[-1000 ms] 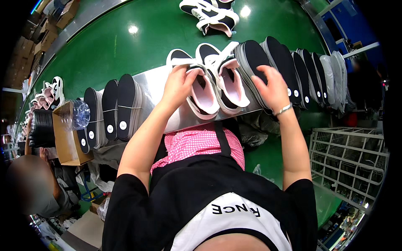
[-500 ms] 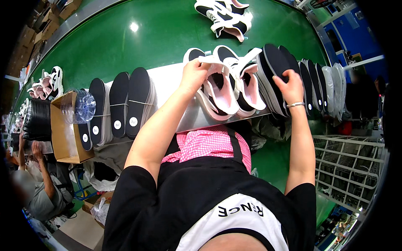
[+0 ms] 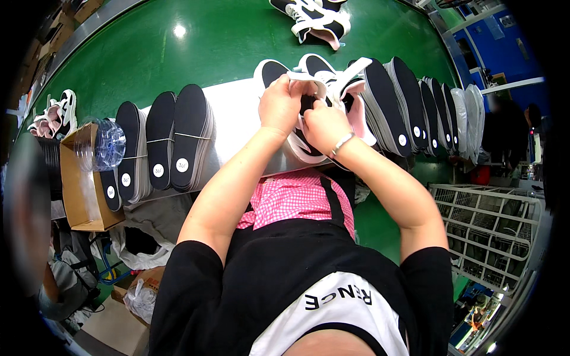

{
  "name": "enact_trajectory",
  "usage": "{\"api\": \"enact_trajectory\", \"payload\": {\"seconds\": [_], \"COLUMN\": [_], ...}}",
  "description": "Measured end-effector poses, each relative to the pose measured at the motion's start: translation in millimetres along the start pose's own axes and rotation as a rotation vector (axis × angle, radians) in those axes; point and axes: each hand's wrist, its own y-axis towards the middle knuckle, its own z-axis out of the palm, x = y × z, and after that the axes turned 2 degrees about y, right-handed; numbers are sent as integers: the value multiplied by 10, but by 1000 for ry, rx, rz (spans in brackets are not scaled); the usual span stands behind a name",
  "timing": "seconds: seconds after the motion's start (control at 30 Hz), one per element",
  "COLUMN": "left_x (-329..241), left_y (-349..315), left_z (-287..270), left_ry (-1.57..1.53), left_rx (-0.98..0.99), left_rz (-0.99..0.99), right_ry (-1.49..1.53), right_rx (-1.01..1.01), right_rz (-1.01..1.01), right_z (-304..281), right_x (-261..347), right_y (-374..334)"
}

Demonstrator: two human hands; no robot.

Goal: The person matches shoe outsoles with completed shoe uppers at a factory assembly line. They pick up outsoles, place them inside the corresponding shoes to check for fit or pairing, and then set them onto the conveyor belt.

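Observation:
A black-and-white sneaker (image 3: 300, 74) with a pink lining lies on the metal shelf (image 3: 237, 113) in front of me. My left hand (image 3: 280, 104) grips its near side by the opening. My right hand (image 3: 323, 126), with a bracelet on the wrist, presses against the shoe's opening right beside the left hand. A second sneaker (image 3: 350, 80) of the same kind lies touching it on the right. What the fingers hold inside the shoe is hidden.
Bundles of black insoles (image 3: 166, 139) stand on edge left of my hands, and more insoles (image 3: 409, 104) to the right. A cardboard box (image 3: 80, 178) with a clear plastic bottle (image 3: 107, 142) sits at far left. Another sneaker pair (image 3: 314, 18) lies on the green belt (image 3: 178, 47). A white wire rack (image 3: 493, 231) stands lower right.
My right hand has left the insole stack on the right and joined the left hand on the sneaker. Both hands now work at the shoe's opening.

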Motion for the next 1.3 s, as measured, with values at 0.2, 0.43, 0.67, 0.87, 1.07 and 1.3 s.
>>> {"api": "enact_trajectory", "payload": {"seconds": [0.2,0.43,0.67,0.87,1.07,1.3], "left_x": [-72,32,-17,79,118,19], "left_y": [-55,-75,-144,-147,-126,-166], "left_z": [-104,7,-125,-72,0,-94], "left_ry": [76,-41,-82,-14,-156,-21], "left_rx": [26,45,102,65,78,60], "left_rz": [-36,130,139,142,174,135], "right_ry": [11,-64,50,212,366,1302], "right_rx": [-153,-26,83,130,190,-181], "right_rz": [-43,-65,-34,84,1,122], "right_z": [-56,-320,34,-47,-676,-1348], "right_x": [52,-7,-25,-85,-233,-1367], "right_y": [-378,-452,30,79,-292,-1351]}}
